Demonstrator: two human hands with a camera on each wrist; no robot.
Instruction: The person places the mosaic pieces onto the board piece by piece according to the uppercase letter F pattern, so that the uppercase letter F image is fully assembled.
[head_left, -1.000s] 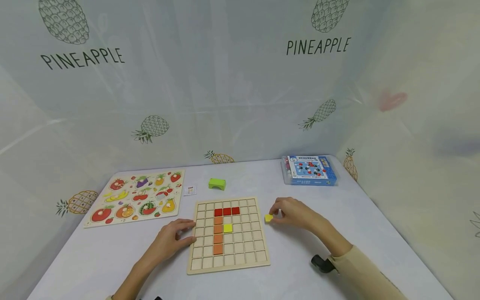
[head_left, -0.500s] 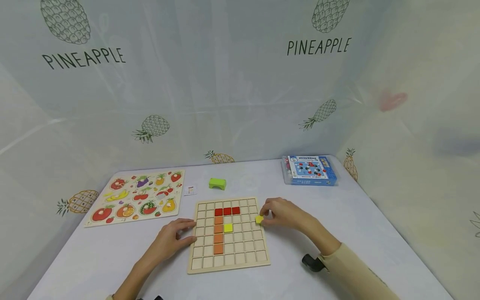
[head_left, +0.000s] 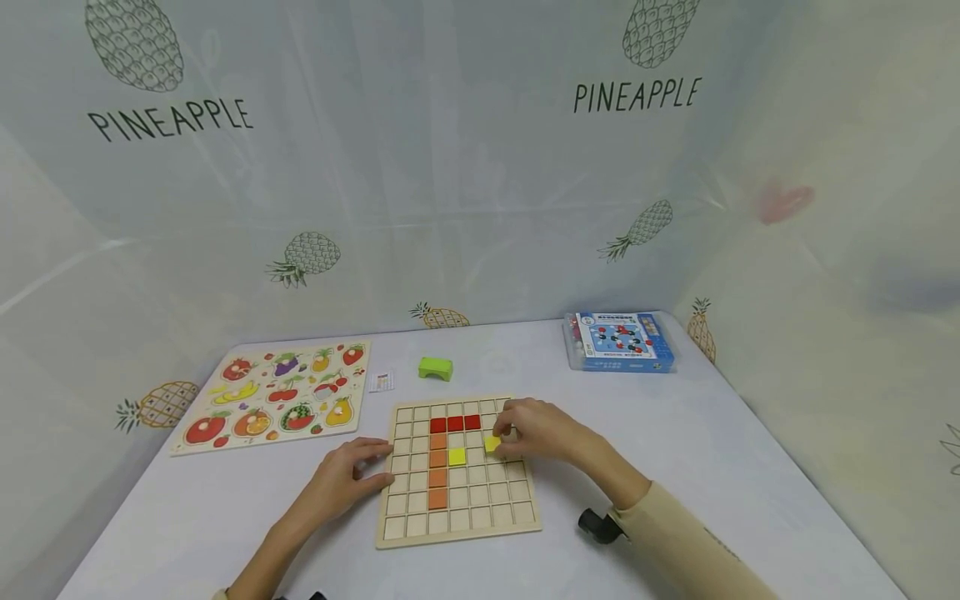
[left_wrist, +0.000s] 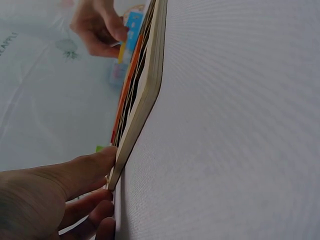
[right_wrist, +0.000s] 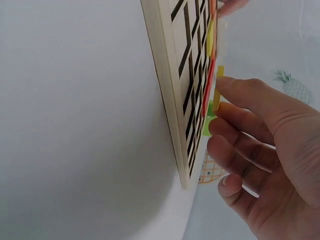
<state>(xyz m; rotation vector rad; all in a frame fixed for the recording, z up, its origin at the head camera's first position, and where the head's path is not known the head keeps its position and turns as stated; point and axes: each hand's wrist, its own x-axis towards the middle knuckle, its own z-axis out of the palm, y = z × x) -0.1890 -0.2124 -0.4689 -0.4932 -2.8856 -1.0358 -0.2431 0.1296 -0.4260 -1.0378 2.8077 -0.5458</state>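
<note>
A wooden grid board (head_left: 480,524) lies on the table, with three red tiles (head_left: 455,423) in a row, a column of several orange tiles (head_left: 437,477) and one yellow tile (head_left: 457,457). Between thumb and fingertips, my right hand (head_left: 542,431) pinches another yellow square tile (head_left: 492,444) over the board's right half. In the right wrist view this pinched tile (right_wrist: 218,90) stands on edge, apart from the grid; the other fingers curl loosely. My left hand (head_left: 341,477) touches the board's left edge with relaxed thumb and fingertips, also visible in the left wrist view.
A fruit puzzle board (head_left: 273,396) lies at the back left, beside a small printed card (head_left: 381,382). Behind the grid stands a green arch-shaped block (head_left: 435,368). A blue boxed set (head_left: 620,342) is at the back right, near the patterned curtain (head_left: 480,167).
My right hand has moved left with the yellow tile, from the table beside the board to above its right half. The left hand stays at the board's edge.
</note>
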